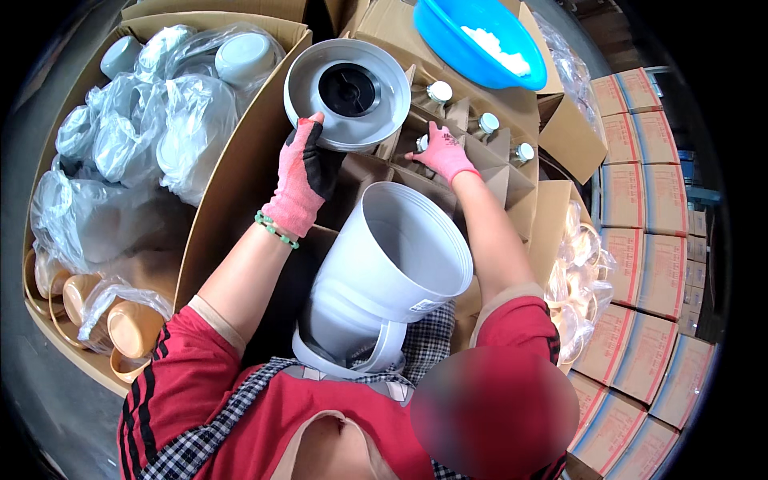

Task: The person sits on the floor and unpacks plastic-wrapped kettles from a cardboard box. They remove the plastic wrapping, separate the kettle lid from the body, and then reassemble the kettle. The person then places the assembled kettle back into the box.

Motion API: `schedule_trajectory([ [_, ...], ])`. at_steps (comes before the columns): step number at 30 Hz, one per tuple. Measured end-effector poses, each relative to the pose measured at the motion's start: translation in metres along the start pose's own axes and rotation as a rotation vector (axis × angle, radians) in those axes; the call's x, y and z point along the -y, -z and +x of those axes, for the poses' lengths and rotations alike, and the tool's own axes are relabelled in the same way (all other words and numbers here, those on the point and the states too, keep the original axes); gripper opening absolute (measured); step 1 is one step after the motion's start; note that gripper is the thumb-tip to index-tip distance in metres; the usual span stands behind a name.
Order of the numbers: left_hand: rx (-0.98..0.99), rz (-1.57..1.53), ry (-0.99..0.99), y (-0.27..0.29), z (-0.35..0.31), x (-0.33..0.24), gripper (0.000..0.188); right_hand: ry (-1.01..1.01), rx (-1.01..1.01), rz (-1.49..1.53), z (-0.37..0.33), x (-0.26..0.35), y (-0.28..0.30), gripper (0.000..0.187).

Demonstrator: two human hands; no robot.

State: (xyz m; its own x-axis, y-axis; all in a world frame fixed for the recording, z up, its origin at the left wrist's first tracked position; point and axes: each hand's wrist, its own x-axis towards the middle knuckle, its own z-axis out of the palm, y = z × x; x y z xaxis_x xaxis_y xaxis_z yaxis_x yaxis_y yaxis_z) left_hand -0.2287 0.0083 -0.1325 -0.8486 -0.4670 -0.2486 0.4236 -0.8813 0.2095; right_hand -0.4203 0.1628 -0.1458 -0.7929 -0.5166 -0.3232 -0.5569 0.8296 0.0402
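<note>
My left hand [306,172], in a pink and black glove, grips the rim of a round grey lid with a black centre [348,92]. My right hand [442,152], also in a pink glove, reaches into a divided cardboard box [512,188] and closes on a small item [422,142] in one cell; several white-capped pieces [439,91] stand in other cells. A stack of pale grey pots [384,272] lies tilted against my lap between both arms, its mouth facing up and right.
A big open carton [240,144] at left holds plastic-bagged grey lids and tan bowls [132,328]. A blue basin with white bits [480,40] sits on a box at top. Bagged clear pieces [580,280] and stacked cartons [648,216] fill the right.
</note>
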Motion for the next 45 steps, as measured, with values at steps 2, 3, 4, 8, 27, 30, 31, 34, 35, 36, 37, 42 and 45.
schedule_trajectory([
  [2,0.005,-0.029,0.033,0.002,0.003,-0.004,0.022,-0.036,-0.033,0.036,-0.001,0.003,0.000,0.073],
  [3,0.011,-0.052,0.037,0.006,0.005,-0.004,0.022,-0.014,-0.025,0.081,0.000,0.000,0.000,0.071],
  [4,0.018,-0.074,0.043,0.009,0.006,-0.005,0.022,0.008,-0.017,0.126,0.000,-0.001,-0.002,0.069],
  [8,-0.053,0.013,-0.023,-0.001,-0.002,-0.004,0.024,-0.002,-0.049,0.118,-0.019,-0.001,0.000,0.062],
  [27,0.970,-0.125,0.207,-0.041,-0.007,0.016,0.032,0.225,-0.526,2.060,-0.272,-0.061,0.113,0.032],
  [30,1.026,0.223,-0.450,-0.070,0.019,0.014,0.025,0.367,-0.600,1.921,-0.262,-0.002,0.064,0.029],
  [31,1.006,0.343,-0.654,-0.073,0.034,0.007,0.022,0.362,-0.625,1.935,-0.247,-0.004,0.049,0.047],
  [34,1.035,0.437,-0.599,-0.065,0.051,-0.023,0.018,0.484,-0.402,1.444,-0.243,0.015,0.057,0.059],
  [35,1.098,0.452,-0.560,-0.067,0.043,-0.017,0.018,0.498,-0.320,1.456,-0.217,-0.014,0.035,0.060],
  [36,1.148,0.477,-0.537,-0.070,0.027,-0.016,0.017,0.531,-0.267,1.653,-0.227,-0.003,0.041,0.054],
  [37,1.173,0.376,-0.354,-0.071,0.010,-0.019,0.018,0.487,-0.191,1.756,-0.229,-0.002,0.043,0.056],
  [42,1.001,0.416,0.115,-0.073,-0.045,-0.022,0.028,0.240,-0.324,1.795,-0.223,-0.003,0.030,0.076],
  [45,0.616,0.355,0.458,-0.083,-0.098,-0.027,0.028,0.413,-0.659,1.624,-0.213,-0.004,0.032,0.077],
])
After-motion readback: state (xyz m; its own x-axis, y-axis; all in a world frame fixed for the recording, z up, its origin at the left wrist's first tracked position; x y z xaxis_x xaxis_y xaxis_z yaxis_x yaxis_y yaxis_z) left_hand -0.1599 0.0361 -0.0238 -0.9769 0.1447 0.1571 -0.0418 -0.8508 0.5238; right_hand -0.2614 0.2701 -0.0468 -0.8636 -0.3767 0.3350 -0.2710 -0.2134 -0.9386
